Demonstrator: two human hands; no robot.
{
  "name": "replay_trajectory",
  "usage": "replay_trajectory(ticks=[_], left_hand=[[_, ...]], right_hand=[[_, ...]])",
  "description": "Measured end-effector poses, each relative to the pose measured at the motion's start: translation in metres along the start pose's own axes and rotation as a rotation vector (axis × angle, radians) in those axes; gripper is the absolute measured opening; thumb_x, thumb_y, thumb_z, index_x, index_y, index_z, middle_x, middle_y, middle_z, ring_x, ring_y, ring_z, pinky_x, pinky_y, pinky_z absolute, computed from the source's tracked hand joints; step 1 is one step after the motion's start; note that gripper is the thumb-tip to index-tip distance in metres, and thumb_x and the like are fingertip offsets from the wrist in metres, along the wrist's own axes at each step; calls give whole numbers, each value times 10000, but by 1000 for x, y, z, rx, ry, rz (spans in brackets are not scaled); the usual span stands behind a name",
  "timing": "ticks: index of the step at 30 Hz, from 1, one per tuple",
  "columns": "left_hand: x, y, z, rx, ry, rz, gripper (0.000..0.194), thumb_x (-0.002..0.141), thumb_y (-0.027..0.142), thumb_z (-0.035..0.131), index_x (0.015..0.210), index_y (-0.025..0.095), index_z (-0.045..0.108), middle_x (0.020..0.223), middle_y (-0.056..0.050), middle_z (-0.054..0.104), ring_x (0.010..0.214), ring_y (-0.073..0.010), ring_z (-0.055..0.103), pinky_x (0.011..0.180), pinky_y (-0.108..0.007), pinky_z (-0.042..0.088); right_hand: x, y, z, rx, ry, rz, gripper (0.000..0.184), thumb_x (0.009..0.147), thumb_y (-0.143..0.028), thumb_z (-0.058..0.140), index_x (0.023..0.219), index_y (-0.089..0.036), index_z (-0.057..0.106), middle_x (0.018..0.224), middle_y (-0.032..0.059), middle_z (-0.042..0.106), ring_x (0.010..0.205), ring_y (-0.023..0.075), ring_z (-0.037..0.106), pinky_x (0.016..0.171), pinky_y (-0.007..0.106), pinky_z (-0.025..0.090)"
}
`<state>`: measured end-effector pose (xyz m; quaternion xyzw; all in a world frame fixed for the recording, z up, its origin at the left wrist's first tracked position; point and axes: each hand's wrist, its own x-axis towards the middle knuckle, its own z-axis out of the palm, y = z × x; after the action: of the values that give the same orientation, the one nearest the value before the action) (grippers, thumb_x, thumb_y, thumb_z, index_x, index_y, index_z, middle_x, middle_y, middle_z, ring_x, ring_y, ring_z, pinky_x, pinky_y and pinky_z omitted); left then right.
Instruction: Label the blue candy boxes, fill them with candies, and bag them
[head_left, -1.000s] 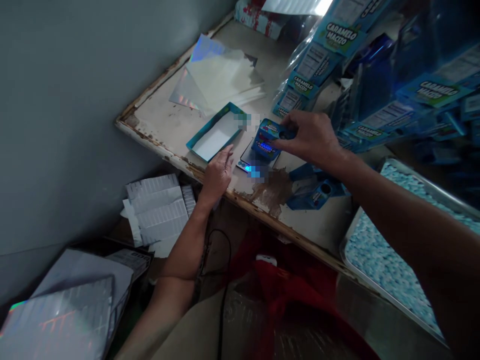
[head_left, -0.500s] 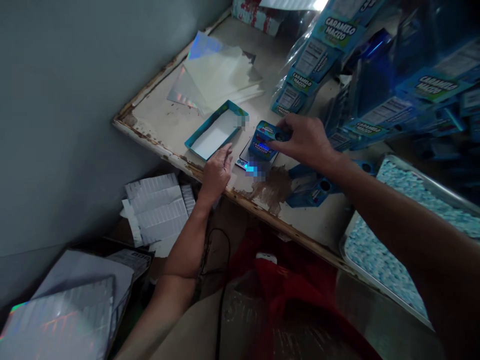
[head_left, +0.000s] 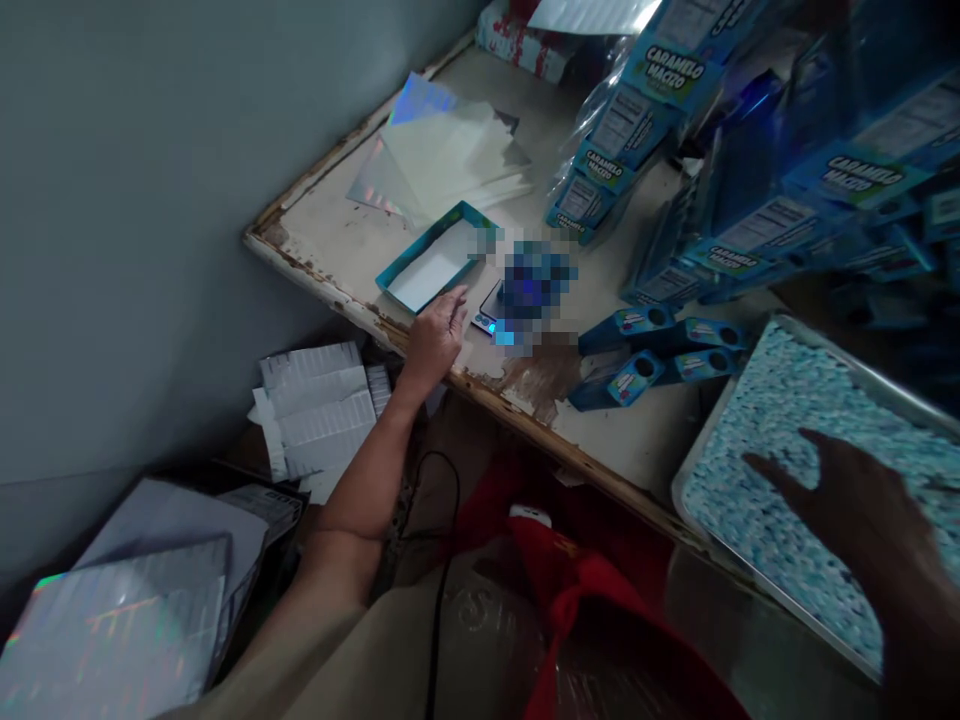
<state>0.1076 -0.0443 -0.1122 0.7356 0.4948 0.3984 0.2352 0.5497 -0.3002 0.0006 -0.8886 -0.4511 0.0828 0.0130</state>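
While the left hand point(head_left: 437, 335) rests flat, fingers loosely spread and holding nothing, on the worn table point(head_left: 337, 235) edge just beside a small lit scale point(head_left: 491, 318), the right hand point(head_left: 847, 505) hovers open, fingers apart and empty, over a metal tray point(head_left: 694, 455) heaped with pale blue candy pieces point(head_left: 780, 390). A blue candy box point(head_left: 534, 280) sits on the scale. An open teal box lid point(head_left: 435, 262) lies near the left fingertips.
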Motion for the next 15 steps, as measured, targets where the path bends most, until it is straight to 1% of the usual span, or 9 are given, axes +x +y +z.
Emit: replay_trajectory(ticks=[1, 3, 4, 6, 7, 9, 11, 13, 15], left_hand=[[0, 0, 1, 11, 8, 0, 342, 1082, 220, 595, 1400, 224, 719, 1322, -108, 807, 1228, -255, 774, 1164, -423, 602], [0, 1, 1, 33, 17, -1, 333, 1074, 216, 606, 1384, 226, 729, 1323, -114, 806, 1228, -258, 774, 1173, -431, 595], [0, 2, 1, 42, 17, -3, 333, 1068, 209, 614, 1378, 226, 732, 1316, -116, 807, 1221, -259, 777, 1168, -430, 597], [1, 4, 1, 55, 12, -7, 341, 1054, 186, 625, 1377, 215, 731, 1289, -121, 813, 1207, -259, 783, 1150, -424, 606], [1, 4, 1, 59, 10, -11, 348, 1047, 175, 629, 1378, 207, 729, 1277, -124, 816, 1202, -260, 785, 1146, -424, 609], [2, 4, 0, 61, 12, -20, 354, 1025, 162, 654, 1368, 198, 734, 1261, -129, 821, 1198, -264, 789, 1145, -432, 612], [4, 4, -2, 37, 25, -41, 355, 998, 161, 689, 1347, 199, 744, 1243, -125, 828, 1178, -261, 797, 1134, -434, 622], [6, 4, -4, -20, 48, -77, 351, 982, 164, 707, 1329, 198, 748, 1197, -111, 841, 1127, -245, 812, 1092, -419, 648], [8, 7, -7, -78, 73, -100, 342, 989, 171, 701, 1327, 192, 743, 1154, -100, 846, 1087, -225, 821, 1055, -399, 666]], right_hand=[[-1, 15, 18, 50, -16, -22, 582, 663, -828, 611, 1115, -461, 615, 1487, 348, 569, 1545, 546, 460, 783, 664, 355], [-4, 31, 45, 117, 2, -58, 556, 732, -799, 569, 1198, -495, 590, 1610, 299, 483, 1624, 508, 372, 829, 696, 363], [-7, 32, 54, 132, 16, -75, 495, 779, -787, 538, 1184, -505, 585, 1611, 281, 487, 1625, 495, 378, 853, 708, 364], [-11, 28, 59, 150, 36, -115, 355, 851, -763, 483, 1046, -484, 582, 1476, 278, 579, 1551, 501, 474, 874, 715, 370], [-12, 24, 58, 164, 22, -131, 315, 865, -753, 477, 955, -464, 564, 1352, 278, 632, 1465, 517, 552, 860, 711, 377], [-11, 19, 51, 196, -36, -132, 298, 866, -731, 498, 812, -438, 507, 1048, 246, 677, 1189, 539, 690, 803, 694, 386], [-6, 19, 40, 255, -29, -62, 294, 831, -687, 565, 713, -434, 473, 784, 187, 625, 896, 524, 720, 730, 673, 381], [1, 22, 27, 388, 54, 19, 275, 817, -644, 590, 643, -456, 490, 634, 149, 540, 773, 492, 715, 640, 634, 371], [8, 26, 14, 546, 110, 47, 324, 867, -675, 476, 628, -472, 558, 580, 126, 473, 736, 429, 734, 542, 579, 409]])
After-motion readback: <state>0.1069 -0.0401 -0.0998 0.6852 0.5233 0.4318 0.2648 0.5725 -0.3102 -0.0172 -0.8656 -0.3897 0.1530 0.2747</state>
